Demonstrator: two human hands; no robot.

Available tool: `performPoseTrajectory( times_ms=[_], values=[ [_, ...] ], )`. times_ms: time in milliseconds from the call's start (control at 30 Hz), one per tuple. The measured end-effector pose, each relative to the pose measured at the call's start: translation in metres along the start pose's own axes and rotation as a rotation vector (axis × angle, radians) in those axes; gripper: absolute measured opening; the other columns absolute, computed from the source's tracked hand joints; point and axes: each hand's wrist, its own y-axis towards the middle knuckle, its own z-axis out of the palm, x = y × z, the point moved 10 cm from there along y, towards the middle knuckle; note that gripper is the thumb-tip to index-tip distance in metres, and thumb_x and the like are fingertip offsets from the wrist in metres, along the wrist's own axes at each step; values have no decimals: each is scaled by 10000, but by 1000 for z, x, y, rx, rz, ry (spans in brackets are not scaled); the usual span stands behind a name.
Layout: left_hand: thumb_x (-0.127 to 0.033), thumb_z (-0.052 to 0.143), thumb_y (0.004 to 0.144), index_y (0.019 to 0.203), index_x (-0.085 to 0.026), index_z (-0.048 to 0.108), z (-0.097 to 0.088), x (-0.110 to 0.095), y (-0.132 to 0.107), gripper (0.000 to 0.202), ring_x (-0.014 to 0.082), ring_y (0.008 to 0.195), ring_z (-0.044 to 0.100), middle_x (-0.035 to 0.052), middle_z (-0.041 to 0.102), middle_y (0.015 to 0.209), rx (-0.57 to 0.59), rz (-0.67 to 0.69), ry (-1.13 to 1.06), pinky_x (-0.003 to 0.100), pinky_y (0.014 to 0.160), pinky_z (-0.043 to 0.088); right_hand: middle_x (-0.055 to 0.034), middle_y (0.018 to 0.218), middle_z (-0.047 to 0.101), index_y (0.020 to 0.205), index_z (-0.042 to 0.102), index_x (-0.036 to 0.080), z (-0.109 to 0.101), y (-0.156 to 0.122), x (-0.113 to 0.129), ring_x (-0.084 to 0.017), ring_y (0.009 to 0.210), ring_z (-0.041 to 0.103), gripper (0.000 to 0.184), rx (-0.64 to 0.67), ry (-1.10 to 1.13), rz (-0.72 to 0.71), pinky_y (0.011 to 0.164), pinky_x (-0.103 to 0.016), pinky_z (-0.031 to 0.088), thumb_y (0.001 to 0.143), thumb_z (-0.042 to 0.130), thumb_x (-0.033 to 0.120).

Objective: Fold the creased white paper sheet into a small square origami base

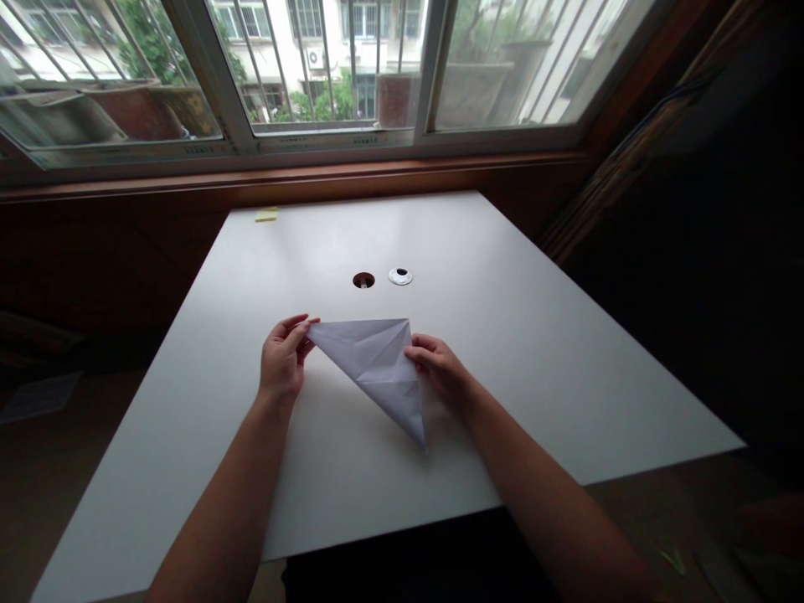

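Barred, metal-framed window point(327, 144) beyond the far edge of the smooth white worktop point(553, 377), head view | folded white paper triangle point(370, 356) between worktop's centre and near edge | left hand point(282, 358): fingers clamped on its left corner | right hand point(443, 368): fingers pinching its right edge | yellow paper slip point(266, 214) near far-left corner

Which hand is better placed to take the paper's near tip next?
Probably the right hand: it grips the folded paper by its right edge, and the near tip ends that same edge. The left hand pinches the left corner, at the far end of the long slanting edge.
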Motion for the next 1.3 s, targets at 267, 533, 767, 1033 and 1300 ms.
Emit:
performPoseTrajectory(
  times_ms=[267,533,767,1033,1300],
  values=[
    [-307,797,715,952,-164,688,13,1,-2,297,171,855,697,70,739,952,132,-45,126,323,798,566,36,640,470,737,584,185,-27,-7,27,-116,591,408,252,-228,-144,-187,553,-248,316,849,623,408],
    [-317,735,802,1004,-202,736,42,-26,-21,233,211,957,664,79,702,1006,376,290,534,362,858,551,-38,869,629,900,687,228,-24,-40,104,-185,818,576,73,-332,-614,-687,744,-333,476,899,619,254],
    [-187,628,881,1050,-282,733,64,-41,-46,220,185,867,606,52,667,899,543,834,997,352,800,514,-24,1005,711,1107,700,341,3,-63,127,-205,941,582,311,-261,-948,-930,854,-396,502,872,654,141],
    [4,500,798,1038,-266,706,68,-19,-46,416,231,1078,572,59,659,1145,645,828,1216,427,933,499,-28,1115,716,1202,652,322,26,-76,87,-218,1028,592,324,126,-1238,-875,887,-408,482,916,600,178],
    [-74,477,856,1297,-259,589,94,-2,-74,491,227,1262,537,62,613,1326,902,783,1201,482,1134,364,-72,1104,707,1107,671,219,55,-83,51,-211,986,600,224,375,-1375,-947,880,-395,470,938,542,150]
  ],
)
